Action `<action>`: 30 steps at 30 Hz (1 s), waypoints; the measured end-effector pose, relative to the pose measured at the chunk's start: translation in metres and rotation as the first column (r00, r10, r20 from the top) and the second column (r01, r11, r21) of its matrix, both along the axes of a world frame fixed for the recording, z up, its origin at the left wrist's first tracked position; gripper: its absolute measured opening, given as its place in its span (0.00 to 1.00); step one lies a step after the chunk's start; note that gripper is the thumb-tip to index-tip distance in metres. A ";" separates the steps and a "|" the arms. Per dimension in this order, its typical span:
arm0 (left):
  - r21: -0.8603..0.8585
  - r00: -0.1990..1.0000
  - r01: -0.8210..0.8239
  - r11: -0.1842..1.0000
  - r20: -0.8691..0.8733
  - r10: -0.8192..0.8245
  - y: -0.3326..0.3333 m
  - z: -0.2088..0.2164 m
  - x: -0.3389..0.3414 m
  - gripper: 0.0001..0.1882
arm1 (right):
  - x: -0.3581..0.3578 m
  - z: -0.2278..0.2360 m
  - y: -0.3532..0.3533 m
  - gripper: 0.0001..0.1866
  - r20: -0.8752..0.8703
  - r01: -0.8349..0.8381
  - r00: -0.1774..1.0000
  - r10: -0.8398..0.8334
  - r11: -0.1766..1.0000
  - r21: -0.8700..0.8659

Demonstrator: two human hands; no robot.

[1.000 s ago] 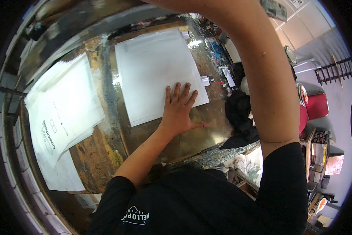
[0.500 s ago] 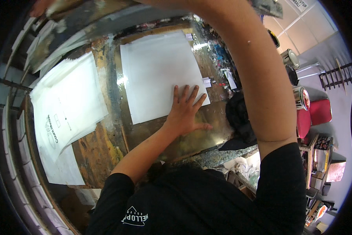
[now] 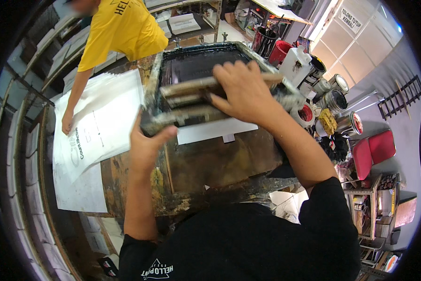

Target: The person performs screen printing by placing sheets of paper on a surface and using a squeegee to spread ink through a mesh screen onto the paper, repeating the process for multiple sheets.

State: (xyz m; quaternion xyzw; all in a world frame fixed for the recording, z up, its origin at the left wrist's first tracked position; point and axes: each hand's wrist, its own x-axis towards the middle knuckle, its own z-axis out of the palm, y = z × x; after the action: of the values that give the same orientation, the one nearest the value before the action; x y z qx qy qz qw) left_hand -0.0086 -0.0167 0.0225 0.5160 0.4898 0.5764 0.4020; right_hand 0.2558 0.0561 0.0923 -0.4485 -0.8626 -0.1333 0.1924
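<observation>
The worktable (image 3: 210,164) fills the middle of the view, its top dark, stained and crusted with dried ink, with worn yellowish patches along the near edge. Over its far half sits a screen-printing frame (image 3: 196,70), a wide rectangle of paint-caked wood with a dark, glossy mesh inside. Its long axis runs left to right, and its near rail is lifted above the table. Under that rail, the edge of a white sheet (image 3: 215,131) shows, flat on the table.

The right arm comes up from the lower right in a black sleeve, elbow bent, forearm slanting up and left. The right hand (image 3: 241,91) lies palm down over a squeegee (image 3: 206,89), fingers curled around its long wooden handle; the squeegee lies crosswise, parallel to the near rail, smeared with dark ink. The left arm rises nearly straight from below. The left hand (image 3: 147,143) holds the frame's near-left corner, thumb out to the right under the rail, fingers up behind the wood.

At left lies a loose stack of white printed sheets (image 3: 98,122), with another person's hand (image 3: 67,122) resting on its far edge. At right stand metal ink cans (image 3: 334,100), round and open, some stained red.
</observation>
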 end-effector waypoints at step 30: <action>-0.062 0.566 -0.213 0.975 -0.821 0.072 -0.047 -0.141 -0.022 0.67 | -0.026 -0.170 0.242 0.12 0.033 0.051 0.998 -0.052 0.998 0.043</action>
State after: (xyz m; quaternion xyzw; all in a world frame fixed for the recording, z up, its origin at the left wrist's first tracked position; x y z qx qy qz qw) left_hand -0.0305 -0.0640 -0.1183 0.6486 0.7023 0.2664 0.1229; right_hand 0.2303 0.2983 -0.0774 -0.4641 -0.8508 -0.1641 0.1838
